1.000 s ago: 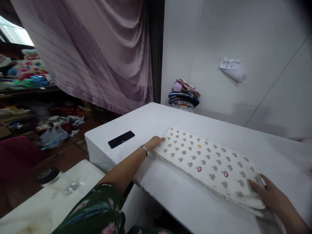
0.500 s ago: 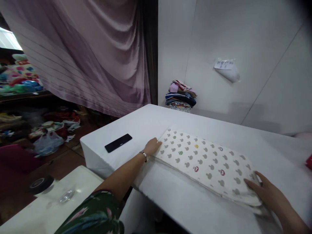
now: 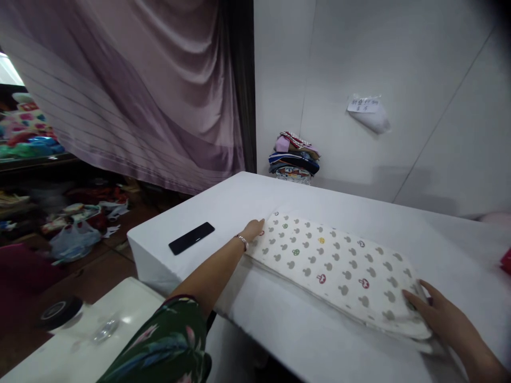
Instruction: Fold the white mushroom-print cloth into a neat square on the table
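A folded white cloth [image 3: 319, 260] printed with grey mushroom-like shapes and a few red, green and yellow ones lies lengthwise on the white table. At its left end is my left hand [image 3: 253, 230], fingers stretched forward along the edge and touching the fabric. A bracelet circles that wrist. My right hand [image 3: 441, 314] is at the cloth's right end, thumb over the top and the other fingers around the edge, partly hidden. Several layers show along the near side of the cloth.
A black phone [image 3: 191, 238] lies on the white table [image 3: 223, 202] to the left. Folded fabrics [image 3: 294, 158] are piled against the wall at the back. Nearer on the left is a cream sewing-machine-like surface [image 3: 131, 303]. A mauve curtain [image 3: 179, 96] hangs behind.
My left hand has slid slightly forward along the cloth's left edge, toward the far corner. My right hand stays at the right end. The view has shifted a little.
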`<state>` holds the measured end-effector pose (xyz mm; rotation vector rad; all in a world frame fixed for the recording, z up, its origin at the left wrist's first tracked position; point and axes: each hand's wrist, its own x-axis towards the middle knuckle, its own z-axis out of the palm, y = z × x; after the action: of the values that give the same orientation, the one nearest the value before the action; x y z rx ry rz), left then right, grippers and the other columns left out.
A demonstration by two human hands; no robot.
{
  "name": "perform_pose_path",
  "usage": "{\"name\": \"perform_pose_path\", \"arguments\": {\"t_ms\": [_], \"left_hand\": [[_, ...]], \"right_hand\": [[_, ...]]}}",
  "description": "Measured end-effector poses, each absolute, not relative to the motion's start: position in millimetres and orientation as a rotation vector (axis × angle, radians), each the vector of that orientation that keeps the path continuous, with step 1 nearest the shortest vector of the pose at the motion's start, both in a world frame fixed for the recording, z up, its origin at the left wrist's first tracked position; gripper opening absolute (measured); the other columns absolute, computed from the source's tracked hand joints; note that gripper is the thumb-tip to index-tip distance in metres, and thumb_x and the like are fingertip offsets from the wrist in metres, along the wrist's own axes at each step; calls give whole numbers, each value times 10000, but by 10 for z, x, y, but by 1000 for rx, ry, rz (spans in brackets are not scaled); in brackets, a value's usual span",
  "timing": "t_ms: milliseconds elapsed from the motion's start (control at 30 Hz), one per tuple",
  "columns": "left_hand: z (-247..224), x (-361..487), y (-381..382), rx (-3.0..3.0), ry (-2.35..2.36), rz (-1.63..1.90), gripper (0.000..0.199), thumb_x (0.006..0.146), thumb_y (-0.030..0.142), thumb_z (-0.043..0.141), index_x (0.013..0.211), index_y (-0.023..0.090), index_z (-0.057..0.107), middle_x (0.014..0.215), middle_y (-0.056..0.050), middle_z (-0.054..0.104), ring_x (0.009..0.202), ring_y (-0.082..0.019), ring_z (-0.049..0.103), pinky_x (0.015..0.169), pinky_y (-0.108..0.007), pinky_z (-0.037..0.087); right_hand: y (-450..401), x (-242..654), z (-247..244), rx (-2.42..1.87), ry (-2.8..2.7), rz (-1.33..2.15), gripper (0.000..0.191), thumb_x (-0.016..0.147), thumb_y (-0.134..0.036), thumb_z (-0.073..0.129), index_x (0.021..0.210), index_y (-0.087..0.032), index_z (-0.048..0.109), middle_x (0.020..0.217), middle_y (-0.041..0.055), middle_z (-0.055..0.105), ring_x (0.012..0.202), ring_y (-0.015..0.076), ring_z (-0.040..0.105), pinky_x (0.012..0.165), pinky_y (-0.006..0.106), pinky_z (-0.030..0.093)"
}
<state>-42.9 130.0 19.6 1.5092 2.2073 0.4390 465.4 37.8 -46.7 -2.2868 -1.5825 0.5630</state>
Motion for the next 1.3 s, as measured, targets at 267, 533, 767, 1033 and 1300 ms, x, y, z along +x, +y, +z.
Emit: {"name": "perform_pose_path", "arguments": {"t_ms": [267,533,767,1033,1300], "left_hand": [[152,-374,1128,1695,2286,472,376,911,412,338,1127,181,541,1130,-113,642,1041,-220,587,827,-301,431],[183,-271,1141,1870,2335,277,354,904,375,355,1078,144,560,1105,-161,622,1046,-277,574,856,-381,427],[190,107,1381,2436,2009,313,543,908,483,333,1368,197,375,1483,-94,313,1372,-246,238,1109,-419,177],[-138,81,1587,2370,2019,111,665,888,570,219,1448,214,252,1525,-66,209,1406,-264,138,1097,-505,165],[-94,87,1543,2365,2005,192,661,884,559,212,1441,208,273,1519,-72,223,1402,-271,151,1094,-515,168]], "right_hand": [[325,4592,-380,-2318,-1569,558,819,733,-701,404,1361,-176,422,1068,155,655,943,333,630,822,414,477],[227,4449,-272,-2301,-1568,514,775,751,-635,428,1371,-170,419,1064,133,662,944,302,634,807,371,467],[201,4388,-203,-2299,-1550,531,709,778,-577,453,1365,-178,426,1060,108,664,957,274,629,822,341,455],[213,4342,-169,-2280,-1476,534,679,792,-496,526,1376,-173,405,1076,90,658,986,249,603,833,301,437],[312,4260,-84,-2340,-1431,543,687,817,-444,522,1399,-117,358,1231,133,586,1116,261,548,935,318,399]]}}
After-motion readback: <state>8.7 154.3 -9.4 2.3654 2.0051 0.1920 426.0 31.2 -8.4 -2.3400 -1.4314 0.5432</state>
